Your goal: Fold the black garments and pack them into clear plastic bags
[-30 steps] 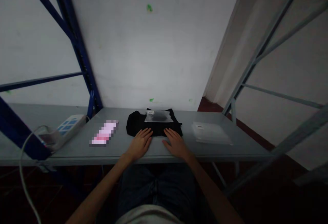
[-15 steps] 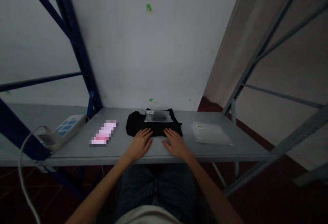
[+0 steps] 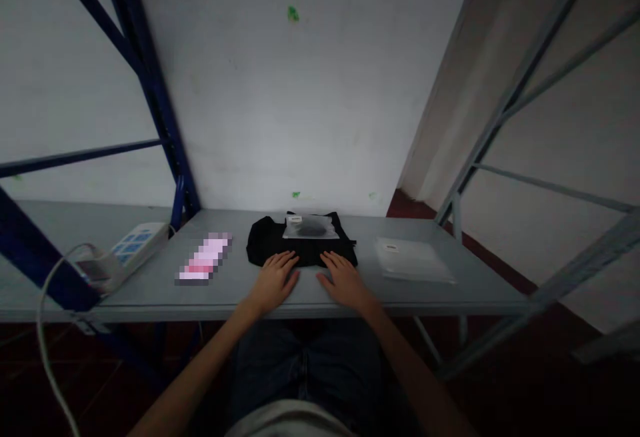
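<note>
You are resting both hands palm down at the near edge of the black cloth bundle. Your left hand is lying at that edge's left part, your right hand at its right part. Each is keeping its fingers lightly spread with the thumb set apart, fingertips reaching onto the cloth and pinching nothing; how hard you are pressing, I cannot tell.

A small clear packet with something dark inside is sitting on the bundle's far half. Right of the bundle, well apart, a clear plastic bag is lying flat; left of it, a pixelated pink thing is lying.

Neither hand is securing the packet, so a sharp tug on the cloth could be sending it sliding off the bundle. Dragging by fingertips alone could be bunching the limp cloth, and a wide sweep rightward could be shifting the thin bag.
</note>
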The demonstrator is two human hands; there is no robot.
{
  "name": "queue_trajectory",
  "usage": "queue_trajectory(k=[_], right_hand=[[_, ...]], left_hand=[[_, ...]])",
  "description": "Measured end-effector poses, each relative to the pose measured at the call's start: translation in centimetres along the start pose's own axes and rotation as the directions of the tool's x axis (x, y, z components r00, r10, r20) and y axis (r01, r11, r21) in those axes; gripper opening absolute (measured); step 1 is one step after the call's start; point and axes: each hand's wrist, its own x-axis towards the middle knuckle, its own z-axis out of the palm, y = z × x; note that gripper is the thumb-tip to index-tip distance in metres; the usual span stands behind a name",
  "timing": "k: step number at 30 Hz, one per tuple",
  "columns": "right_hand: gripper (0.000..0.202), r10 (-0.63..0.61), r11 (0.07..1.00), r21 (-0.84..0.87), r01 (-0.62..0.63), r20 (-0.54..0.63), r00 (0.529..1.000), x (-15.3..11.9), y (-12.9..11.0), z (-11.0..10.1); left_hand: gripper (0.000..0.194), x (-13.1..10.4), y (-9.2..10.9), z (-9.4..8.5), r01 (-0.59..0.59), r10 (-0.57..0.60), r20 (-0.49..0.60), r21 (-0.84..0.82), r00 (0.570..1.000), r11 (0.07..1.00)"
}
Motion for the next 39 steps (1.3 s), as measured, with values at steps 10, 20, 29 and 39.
queue_trajectory(k=[10,20,29,39], right_hand=[[0.045,0.024,0.994,-0.108,-0.018,0.055,0.998,-0.5,-2.2,-2.3],[0.06,-0.1,0.993,-0.067,0.094,-0.092,0.991,4.7,-1.8,-1.7],[0.073,-0.037,0.97,-0.236,0.061,0.106,0.994,11.2,-0.7,-0.7],[0.063,0.003,0.942,-0.335,0.007,0.029,1.0,12.6,-1.8,0.4]], left_hand=[[0.032,0.3,0.8,-1.3,-0.007,0.007,0.017,0.012,1.0,1.0],[0.029,0.3,0.9,-1.4,-0.018,0.017,0.034,0.038,0.999,0.999],[0.028,0.3,1.0,-1.6,-0.005,0.004,0.039,0.031,0.999,1.0],[0.027,0.3,1.1,-1.7,0.003,-0.004,0.045,0.03,0.999,1.0]])
